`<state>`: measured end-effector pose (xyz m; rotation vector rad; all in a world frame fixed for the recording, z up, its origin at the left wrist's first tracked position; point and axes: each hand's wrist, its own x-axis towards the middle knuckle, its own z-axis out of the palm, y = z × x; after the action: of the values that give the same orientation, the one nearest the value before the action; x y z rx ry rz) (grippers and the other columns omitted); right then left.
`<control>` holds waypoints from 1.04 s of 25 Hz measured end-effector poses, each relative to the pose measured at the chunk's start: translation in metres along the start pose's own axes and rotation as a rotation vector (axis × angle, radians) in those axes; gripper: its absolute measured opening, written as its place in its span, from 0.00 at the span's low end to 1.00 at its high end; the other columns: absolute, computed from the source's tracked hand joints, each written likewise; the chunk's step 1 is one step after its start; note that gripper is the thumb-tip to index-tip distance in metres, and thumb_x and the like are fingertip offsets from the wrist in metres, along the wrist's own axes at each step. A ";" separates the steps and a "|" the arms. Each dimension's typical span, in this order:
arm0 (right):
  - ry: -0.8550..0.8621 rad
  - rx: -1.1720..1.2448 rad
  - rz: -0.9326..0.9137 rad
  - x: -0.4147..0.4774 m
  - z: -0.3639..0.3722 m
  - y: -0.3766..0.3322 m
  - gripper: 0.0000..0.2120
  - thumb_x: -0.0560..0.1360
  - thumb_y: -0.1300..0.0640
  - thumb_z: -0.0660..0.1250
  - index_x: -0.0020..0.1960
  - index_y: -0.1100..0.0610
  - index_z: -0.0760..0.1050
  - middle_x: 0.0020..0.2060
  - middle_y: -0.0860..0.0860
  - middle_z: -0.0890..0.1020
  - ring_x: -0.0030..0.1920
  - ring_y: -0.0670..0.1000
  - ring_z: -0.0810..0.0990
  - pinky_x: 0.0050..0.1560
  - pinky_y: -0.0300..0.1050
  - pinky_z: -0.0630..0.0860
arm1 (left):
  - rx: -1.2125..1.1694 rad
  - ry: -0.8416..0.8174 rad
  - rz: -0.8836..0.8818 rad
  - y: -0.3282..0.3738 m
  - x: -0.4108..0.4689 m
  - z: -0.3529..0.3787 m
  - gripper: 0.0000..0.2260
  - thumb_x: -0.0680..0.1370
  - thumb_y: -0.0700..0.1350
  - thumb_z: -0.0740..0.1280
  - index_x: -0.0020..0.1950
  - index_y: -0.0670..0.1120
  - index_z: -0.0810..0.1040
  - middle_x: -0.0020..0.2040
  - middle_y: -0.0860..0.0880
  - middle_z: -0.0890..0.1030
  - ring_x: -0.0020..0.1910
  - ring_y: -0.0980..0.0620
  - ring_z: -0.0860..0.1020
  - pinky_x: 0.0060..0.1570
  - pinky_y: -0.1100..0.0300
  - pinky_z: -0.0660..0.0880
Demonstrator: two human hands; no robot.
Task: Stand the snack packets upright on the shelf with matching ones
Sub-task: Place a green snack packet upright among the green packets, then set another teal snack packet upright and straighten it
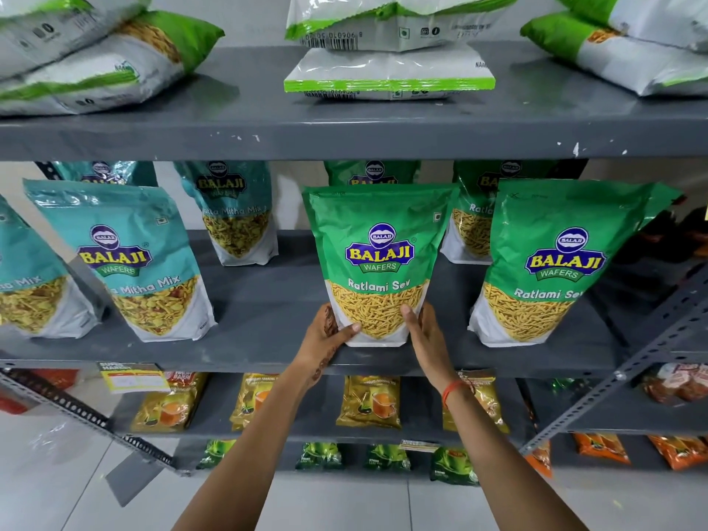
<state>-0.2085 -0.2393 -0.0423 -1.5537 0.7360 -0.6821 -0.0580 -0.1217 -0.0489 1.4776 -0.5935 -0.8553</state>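
The green Ratlami Sev packet (379,262) stands upright at the front edge of the grey middle shelf (260,339), held at its base from both sides: the left hand (325,339) grasps the lower left corner with its thumb across the white bottom panel, and the right hand (423,331) grasps the lower right corner, its thumb on the front. A second Ratlami Sev packet (555,262) stands just to its right and two more stand behind, so it is among its own kind; the teal Khatta Mitha Mix packets (130,258) stand apart to the left. The pouch looks light and soft, a glossy film that probably slips and dents easily, with loose sev settled low. Its gusseted base seems the steadiest place to hold; squeezing higher would likely crumple it or crush the contents.
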 end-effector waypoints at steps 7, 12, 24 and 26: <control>0.314 -0.116 -0.252 -0.012 0.018 -0.011 0.29 0.75 0.39 0.58 0.69 0.57 0.64 0.64 0.56 0.74 0.65 0.51 0.72 0.65 0.43 0.70 | 0.087 0.066 0.066 0.019 -0.013 -0.002 0.34 0.71 0.50 0.70 0.73 0.49 0.59 0.74 0.48 0.66 0.72 0.50 0.66 0.67 0.55 0.68; 0.401 -0.202 -0.709 -0.021 0.092 -0.071 0.20 0.79 0.52 0.56 0.67 0.62 0.65 0.65 0.61 0.70 0.68 0.56 0.67 0.70 0.48 0.64 | 0.506 0.357 0.646 0.061 -0.037 -0.022 0.31 0.78 0.57 0.59 0.76 0.50 0.49 0.78 0.50 0.54 0.76 0.56 0.53 0.73 0.61 0.55; 0.169 0.028 -0.386 0.005 0.335 -0.087 0.23 0.78 0.50 0.59 0.70 0.57 0.62 0.69 0.57 0.68 0.70 0.54 0.66 0.70 0.60 0.65 | 0.542 0.738 0.671 0.075 -0.043 -0.269 0.35 0.77 0.60 0.58 0.76 0.46 0.46 0.77 0.55 0.47 0.76 0.59 0.47 0.74 0.63 0.49; 0.022 0.098 -0.291 0.001 0.348 -0.065 0.23 0.76 0.44 0.61 0.69 0.50 0.64 0.66 0.52 0.73 0.68 0.52 0.70 0.67 0.58 0.70 | 0.278 0.490 0.522 0.054 -0.044 -0.294 0.36 0.74 0.60 0.63 0.76 0.51 0.50 0.74 0.66 0.56 0.72 0.66 0.57 0.68 0.70 0.60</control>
<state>0.0678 -0.0196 -0.0127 -1.5796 0.4886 -0.9368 0.1576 0.0847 -0.0013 1.6008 -0.6956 0.0040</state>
